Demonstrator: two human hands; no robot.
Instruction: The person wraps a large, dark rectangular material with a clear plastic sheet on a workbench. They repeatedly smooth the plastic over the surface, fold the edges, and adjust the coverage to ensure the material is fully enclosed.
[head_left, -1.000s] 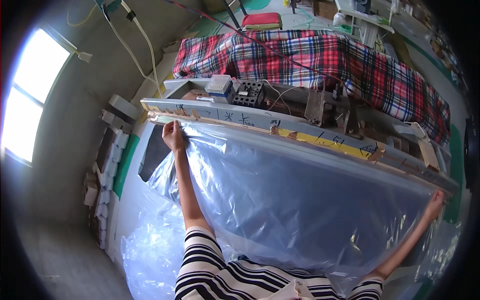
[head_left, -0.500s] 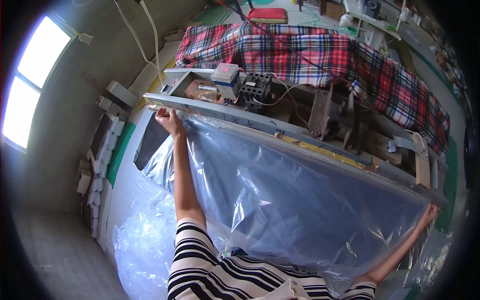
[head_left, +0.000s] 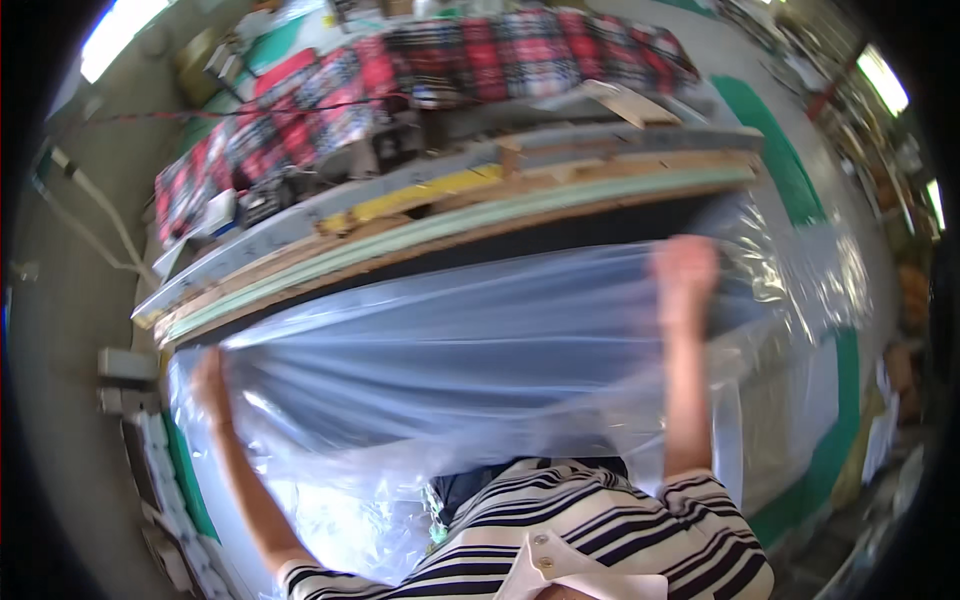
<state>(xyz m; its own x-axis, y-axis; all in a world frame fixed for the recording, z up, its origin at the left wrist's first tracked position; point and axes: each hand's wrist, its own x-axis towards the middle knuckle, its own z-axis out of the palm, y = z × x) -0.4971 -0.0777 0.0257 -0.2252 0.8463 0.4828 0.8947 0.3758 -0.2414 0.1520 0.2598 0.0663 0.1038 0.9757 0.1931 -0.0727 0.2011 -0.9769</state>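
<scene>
A wide sheet of clear plastic film point(head_left: 450, 340) is stretched between my two hands in front of a long machine frame. My left hand point(head_left: 210, 388) grips its edge at the left. Nearer the right end, my right hand point(head_left: 686, 268) is closed on the film's far edge. Both hands are smeared by motion, so single fingers do not show. Tight folds run across the film from hand to hand. Between it and the pale green strip point(head_left: 450, 222) along the frame, a dark surface point(head_left: 520, 238) lies uncovered.
The long grey metal frame point(head_left: 590, 148) crosses in front of me, with a yellow strip point(head_left: 430, 195) along it. A plaid cloth point(head_left: 480, 65) drapes behind. Loose film point(head_left: 345, 520) bunches at lower left, and more film point(head_left: 800, 265) hangs at the right end.
My hands have drawn the film's far edge back from the frame toward me, baring a dark strip. My view has turned to the right.
</scene>
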